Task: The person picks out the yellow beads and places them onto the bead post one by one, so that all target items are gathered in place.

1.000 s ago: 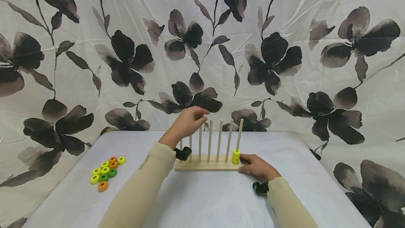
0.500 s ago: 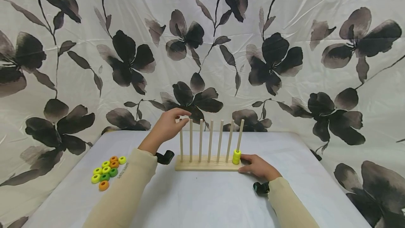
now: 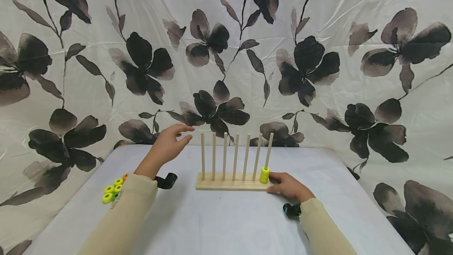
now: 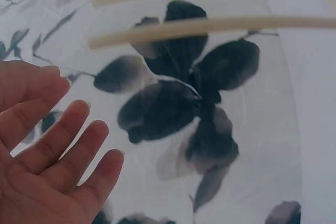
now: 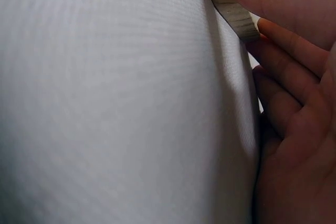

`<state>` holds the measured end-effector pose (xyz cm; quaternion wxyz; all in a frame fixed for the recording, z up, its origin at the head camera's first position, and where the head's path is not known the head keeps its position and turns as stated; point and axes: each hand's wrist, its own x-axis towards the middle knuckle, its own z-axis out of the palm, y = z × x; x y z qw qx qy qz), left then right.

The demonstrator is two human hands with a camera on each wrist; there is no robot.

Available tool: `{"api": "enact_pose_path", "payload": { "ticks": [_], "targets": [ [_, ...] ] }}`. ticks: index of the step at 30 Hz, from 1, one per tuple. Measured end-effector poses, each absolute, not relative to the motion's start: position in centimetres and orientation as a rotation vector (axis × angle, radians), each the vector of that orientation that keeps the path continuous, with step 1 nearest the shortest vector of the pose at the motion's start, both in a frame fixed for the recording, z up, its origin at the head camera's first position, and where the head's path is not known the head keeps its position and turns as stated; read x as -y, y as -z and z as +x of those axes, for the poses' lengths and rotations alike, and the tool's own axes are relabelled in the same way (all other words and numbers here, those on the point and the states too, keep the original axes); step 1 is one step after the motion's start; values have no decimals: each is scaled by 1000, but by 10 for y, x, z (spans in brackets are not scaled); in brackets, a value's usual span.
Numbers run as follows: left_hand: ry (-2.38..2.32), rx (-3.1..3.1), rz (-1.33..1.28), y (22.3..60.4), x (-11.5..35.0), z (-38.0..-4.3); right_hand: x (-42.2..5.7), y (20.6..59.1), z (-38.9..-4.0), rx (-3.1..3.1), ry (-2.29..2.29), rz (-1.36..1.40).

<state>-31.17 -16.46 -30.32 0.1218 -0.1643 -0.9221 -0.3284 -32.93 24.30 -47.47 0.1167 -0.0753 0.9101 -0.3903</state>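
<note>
A wooden peg rack with several upright pegs stands on the table. Yellow rings are stacked at the foot of its rightmost peg. My right hand grips the right end of the base, thumb in front and fingers behind; the right wrist view shows the base's wooden end between them. Left of the rack, my left hand hangs in the air with its fingers spread and nothing in it. In the left wrist view its fingers are apart from two blurred pegs.
At the table's left lies a group of loose rings, yellow, green and orange, partly hidden by my left sleeve. A floral cloth hangs behind the white table.
My left hand has moved left, away from the pegs, and its fingers have spread. Its sleeve now covers part of the loose rings. The right hand and the rack have stayed put.
</note>
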Motion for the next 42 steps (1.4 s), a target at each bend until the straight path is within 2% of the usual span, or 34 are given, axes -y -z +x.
{"api": "enact_pose_path", "payload": {
  "ticks": [15,42],
  "targets": [
    [885,2719,-381,338,218,-302,-237,483,-324,-2648,1143,-228],
    [792,2845,-245,373,274,-319,-241,474,-329,-2677,1111,-194]
  ]
}}
